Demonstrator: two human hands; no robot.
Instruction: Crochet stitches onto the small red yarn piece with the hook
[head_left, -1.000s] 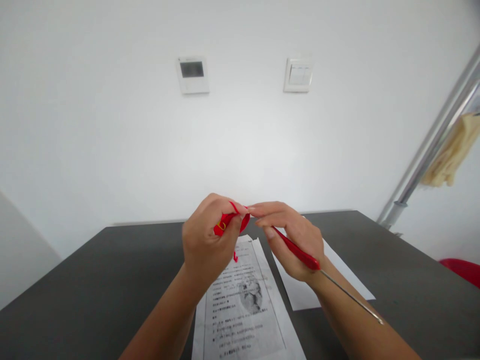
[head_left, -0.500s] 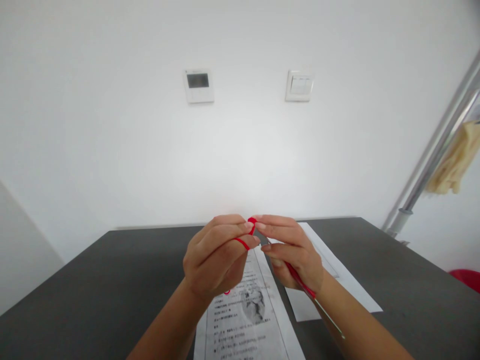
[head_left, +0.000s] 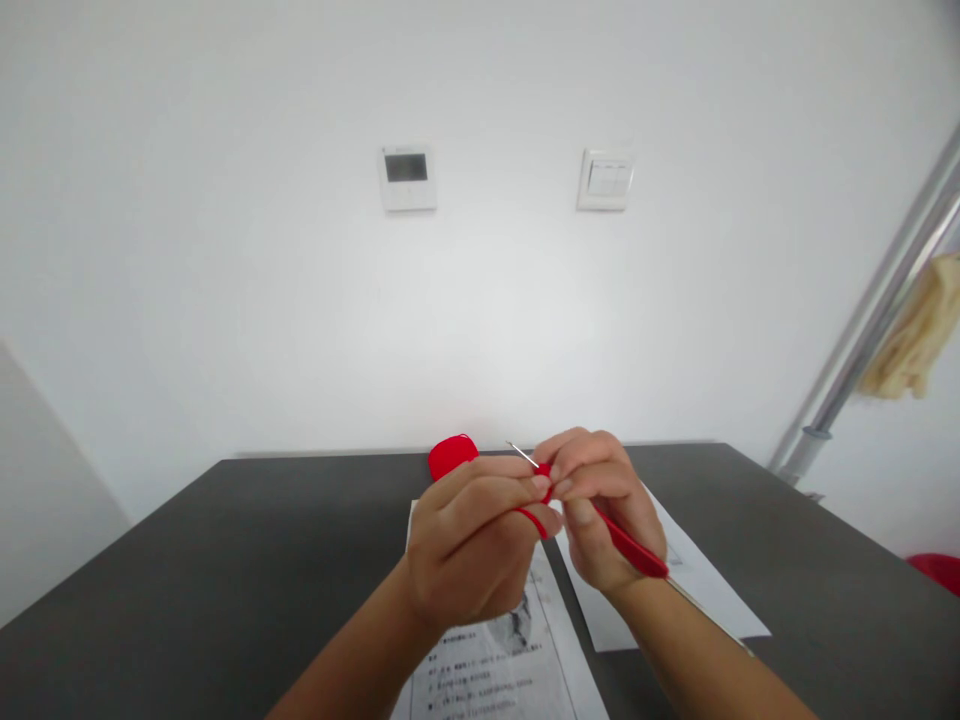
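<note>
My left hand [head_left: 476, 535] is closed, pinching a small red crochet piece [head_left: 544, 482] at its fingertips. Red yarn [head_left: 534, 521] wraps around one of its fingers. In my right hand [head_left: 611, 500] lies a crochet hook [head_left: 634, 549] with a red grip, its metal shaft running back past the wrist. The hook's silver tip [head_left: 520, 454] pokes out to the upper left beyond the red piece, and the right fingertips touch that piece. Whether a loop sits on the hook is too small to tell. A ball of red yarn [head_left: 451, 457] rests behind my left hand.
Below my hands a printed sheet [head_left: 559, 670] lies on the dark table [head_left: 277, 580]. Another white sheet [head_left: 720, 598] is to the right, partly under my right arm. A white wall with a thermostat [head_left: 409, 179] and a switch [head_left: 604, 180] rises behind. A metal pole [head_left: 870, 350] stands right.
Both hands have shifted right and slightly down in view. The hook's tip now shows past the red piece, and its red grip is more exposed. The yarn ball has come into sight behind the left hand.
</note>
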